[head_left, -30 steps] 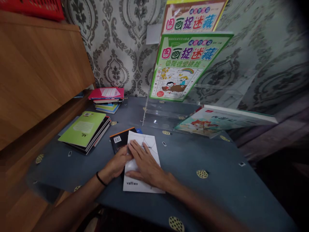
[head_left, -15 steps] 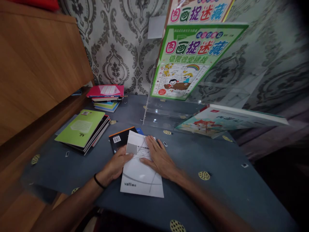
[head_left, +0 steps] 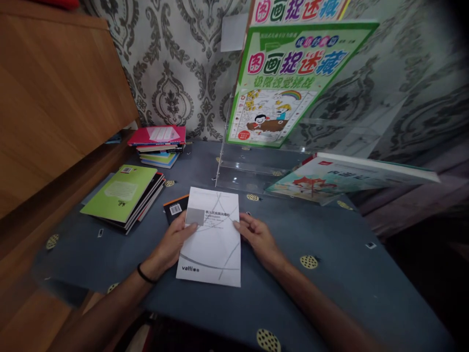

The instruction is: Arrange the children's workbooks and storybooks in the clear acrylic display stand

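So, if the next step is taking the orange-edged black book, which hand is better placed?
Probably the left hand: it is nearest the black book, while the right hand is across the white booklet. Both hands hold the booklet, so the left would need to let go.

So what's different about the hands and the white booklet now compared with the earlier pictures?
The right hand has moved off the front of the white booklet to hold its right edge. The booklet has shifted slightly up the view, hiding more of the black book. The left hand still holds the booklet's left edge; the green book stayed put.
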Motion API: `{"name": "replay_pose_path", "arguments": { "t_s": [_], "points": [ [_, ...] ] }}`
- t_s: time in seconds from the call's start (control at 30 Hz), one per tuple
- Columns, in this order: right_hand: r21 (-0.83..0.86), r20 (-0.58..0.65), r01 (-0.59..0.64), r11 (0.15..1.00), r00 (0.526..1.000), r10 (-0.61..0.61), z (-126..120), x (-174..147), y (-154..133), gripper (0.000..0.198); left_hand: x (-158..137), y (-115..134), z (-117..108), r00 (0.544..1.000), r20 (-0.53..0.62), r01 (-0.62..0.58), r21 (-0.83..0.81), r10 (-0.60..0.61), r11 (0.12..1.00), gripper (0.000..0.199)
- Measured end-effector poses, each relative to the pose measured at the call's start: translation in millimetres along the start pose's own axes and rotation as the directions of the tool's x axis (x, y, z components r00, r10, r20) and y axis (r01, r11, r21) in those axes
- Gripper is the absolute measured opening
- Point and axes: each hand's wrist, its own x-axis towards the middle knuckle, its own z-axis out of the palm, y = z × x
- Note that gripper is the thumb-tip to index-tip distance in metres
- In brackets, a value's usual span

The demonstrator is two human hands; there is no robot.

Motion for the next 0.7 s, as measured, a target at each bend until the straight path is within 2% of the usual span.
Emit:
{"name": "replay_pose_path", "arguments": {
  "t_s": [0.07, 0.13, 0.17, 0.2, 0.27, 0.33, 0.37, 0.4, 0.47, 0.53, 0.57, 0.63, 0.7],
  "points": [
    [0.106, 0.090, -0.061, 0.993, 0.995, 0.051, 0.5, -0.2, -4.7, 0.053, 4.1, -3.5, -5.5, 0.997, -0.019, -0.065, 0.150, 0.068, 0.987, 0.053],
    [0.142, 0.095, -0.061, 0.988, 0.994, 0.048, 1.7, -1.3, -7.4, 0.045, 10.9, -5.4, -11.9, 0.972, -0.046, -0.192, 0.406, 0.230, 0.893, 0.059],
    [0.136, 0.090, -0.055, 0.989, 0.995, 0.043, 2.3, -1.8, -7.9, 0.042, 15.0, -5.5, -14.9, 0.944, -0.032, -0.255, 0.562, 0.328, 0.787, 0.061],
    [0.119, 0.087, -0.048, 0.992, 0.995, 0.038, 3.0, -2.2, -7.8, 0.041, 19.2, -5.2, -17.5, 0.910, 0.012, -0.298, 0.712, 0.414, 0.636, 0.063],
    [0.075, 0.088, -0.033, 0.997, 0.996, 0.027, 4.2, -2.5, -6.7, 0.039, 26.1, -4.6, -20.1, 0.860, 0.160, -0.317, 0.912, 0.484, 0.261, 0.062],
    [0.047, 0.079, -0.018, 0.999, 0.997, 0.014, 5.1, -2.4, -5.4, 0.037, 29.0, -6.0, -18.0, 0.855, 0.304, -0.305, 0.950, 0.420, -0.066, 0.062],
    [0.042, 0.074, -0.014, 0.999, 0.997, 0.011, 5.6, -2.3, -5.1, 0.037, 28.2, -7.8, -15.1, 0.863, 0.353, -0.309, 0.935, 0.361, -0.176, 0.063],
    [0.042, 0.066, -0.013, 0.999, 0.998, 0.010, 6.0, -2.3, -5.1, 0.037, 25.8, -10.1, -11.3, 0.872, 0.388, -0.322, 0.913, 0.299, -0.250, 0.065],
    [0.056, 0.055, -0.020, 0.998, 0.998, 0.017, 7.0, -2.6, -6.2, 0.036, 16.9, -14.9, -1.8, 0.874, 0.450, -0.383, 0.870, 0.181, -0.311, 0.069],
    [0.078, 0.048, -0.023, 0.997, 0.999, 0.019, 7.9, -2.9, -7.6, 0.034, 3.7, -17.5, 7.6, 0.843, 0.533, -0.493, 0.819, 0.069, -0.294, 0.072],
    [0.089, 0.043, -0.019, 0.996, 0.999, 0.016, 8.3, -3.1, -8.0, 0.034, -3.6, -17.3, 11.5, 0.813, 0.583, -0.558, 0.786, 0.017, -0.265, 0.072],
    [0.110, 0.032, -0.010, 0.994, 0.999, 0.007, 8.9, -3.4, -7.7, 0.034, -17.9, -13.9, 15.8, 0.722, 0.689, -0.688, 0.704, -0.067, -0.173, 0.064],
    [0.128, 0.022, -0.011, 0.992, 1.000, 0.008, 9.3, -3.9, -6.7, 0.037, -29.0, -8.2, 14.8, 0.639, 0.764, -0.769, 0.636, -0.084, -0.061, 0.052]
  ]
}}
